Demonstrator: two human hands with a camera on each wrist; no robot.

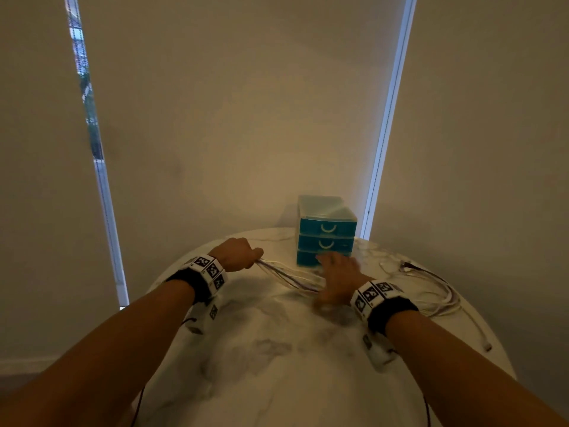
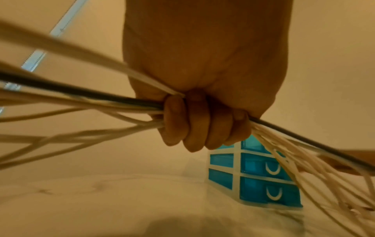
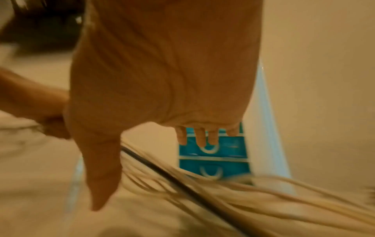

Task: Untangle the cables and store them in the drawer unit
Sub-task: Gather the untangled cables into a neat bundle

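A bundle of white cables with one dark cable (image 1: 289,277) lies stretched across the white marble table (image 1: 271,359). My left hand (image 1: 237,254) grips one end of it in a fist, and in the left wrist view the fingers (image 2: 194,125) curl round the cables (image 2: 81,102). My right hand (image 1: 335,271) is blurred and open above the bundle, its straight fingers (image 3: 201,137) pointing at the teal three-drawer unit (image 1: 326,231). The cables (image 3: 213,197) pass under that hand; contact cannot be told. All three drawers (image 2: 261,178) look shut.
More loose white cables (image 1: 431,291) sprawl over the right side of the table, one plug (image 1: 488,346) lying near the right rim. The drawer unit stands at the table's far edge against roller blinds (image 1: 231,118).
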